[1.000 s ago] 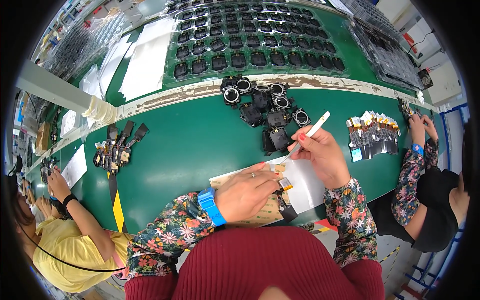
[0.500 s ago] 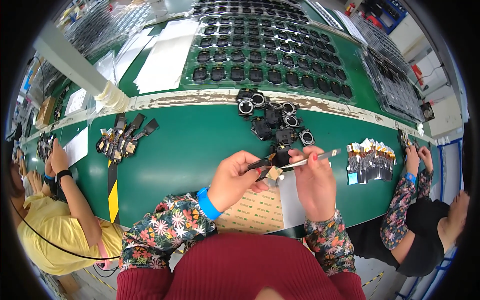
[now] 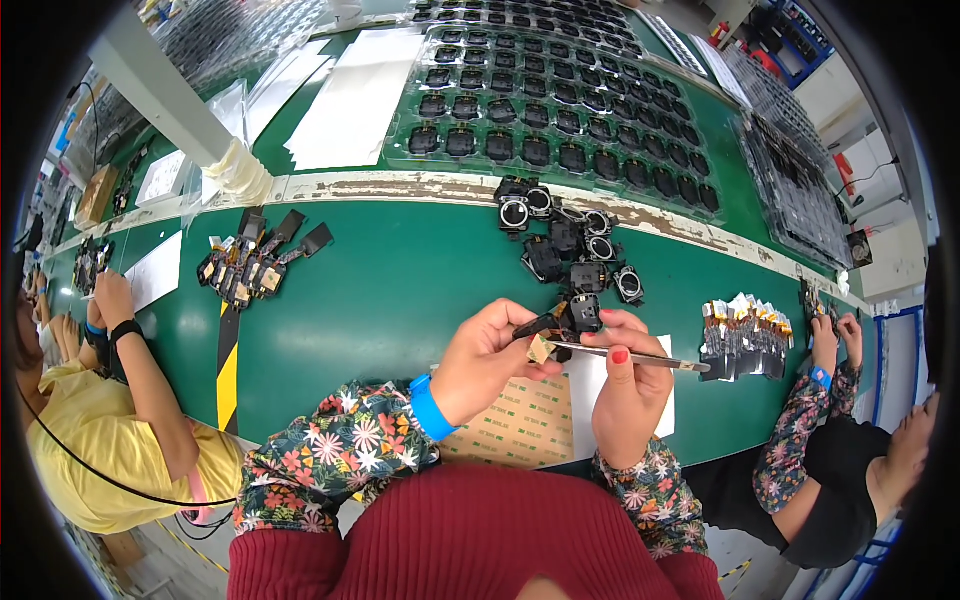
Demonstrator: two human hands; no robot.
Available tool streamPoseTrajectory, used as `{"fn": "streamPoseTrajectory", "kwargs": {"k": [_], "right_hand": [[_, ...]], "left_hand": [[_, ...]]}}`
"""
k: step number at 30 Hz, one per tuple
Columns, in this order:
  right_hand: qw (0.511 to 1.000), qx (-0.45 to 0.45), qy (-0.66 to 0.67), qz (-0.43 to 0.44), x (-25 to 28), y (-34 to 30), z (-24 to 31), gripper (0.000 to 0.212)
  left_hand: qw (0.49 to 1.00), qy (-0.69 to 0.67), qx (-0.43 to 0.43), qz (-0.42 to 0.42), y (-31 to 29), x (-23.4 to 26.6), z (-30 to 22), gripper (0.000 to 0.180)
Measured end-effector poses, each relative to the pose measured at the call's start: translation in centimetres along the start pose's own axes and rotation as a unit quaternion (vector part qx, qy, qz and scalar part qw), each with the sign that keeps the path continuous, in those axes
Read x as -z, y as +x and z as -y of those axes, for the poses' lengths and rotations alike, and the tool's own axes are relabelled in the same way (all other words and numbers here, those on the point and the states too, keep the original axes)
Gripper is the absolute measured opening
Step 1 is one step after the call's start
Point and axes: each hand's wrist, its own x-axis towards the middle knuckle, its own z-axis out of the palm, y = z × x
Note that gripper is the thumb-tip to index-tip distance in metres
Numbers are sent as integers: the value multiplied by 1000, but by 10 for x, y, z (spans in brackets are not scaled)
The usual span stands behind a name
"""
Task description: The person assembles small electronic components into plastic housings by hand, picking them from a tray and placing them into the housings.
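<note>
Pinching a black module (image 3: 534, 326) above the green surface (image 3: 370, 310), the left hand (image 3: 478, 362) meets the right hand (image 3: 632, 400), its grip closed on metal tweezers (image 3: 655, 359) near a tan adhesive patch (image 3: 541, 349), this piece seemingly unfinished.

A bright blue wristband (image 3: 430, 408) circles the worker's left wrist, next to the bare left grip (image 3: 475, 370). On the band's elbow side begins a floral sleeve (image 3: 340, 440), its dark ground printed with white daisy-like blooms, coral-pink flowers and green leaves. A matching right sleeve (image 3: 650, 500) appears to the band's lower right. Below the band, a deep red, ribbed knit top (image 3: 470, 530) covers the torso and upper arms. To the band's right, the right grip (image 3: 632, 395) shows nails polished bright red.
</note>
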Motion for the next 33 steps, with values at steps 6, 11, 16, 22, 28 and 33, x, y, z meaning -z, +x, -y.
{"fn": "streamPoseTrajectory", "kwargs": {"k": [6,11,16,22,28,33], "right_hand": [[999,-16,19,-35,-2,1,0,20],[991,56,-123,17,1,0,7,16],[976,124,-176,20,1,1,5,10],[962,161,-218,32,1,1,8,14],[900,252,-340,101,4,0,16,33],[878,292,-362,113,1,-1,19,36]], "left_hand": [[1000,8,5,-2,0,-2,-2,12],[1000,5,6,-7,0,-2,-3,14],[1000,21,10,-6,-1,-2,-4,15],[1000,21,7,-5,-2,-4,-5,14],[1000,15,-19,-8,-2,-4,-2,12],[997,47,-54,-6,-2,-3,2,12]]}}
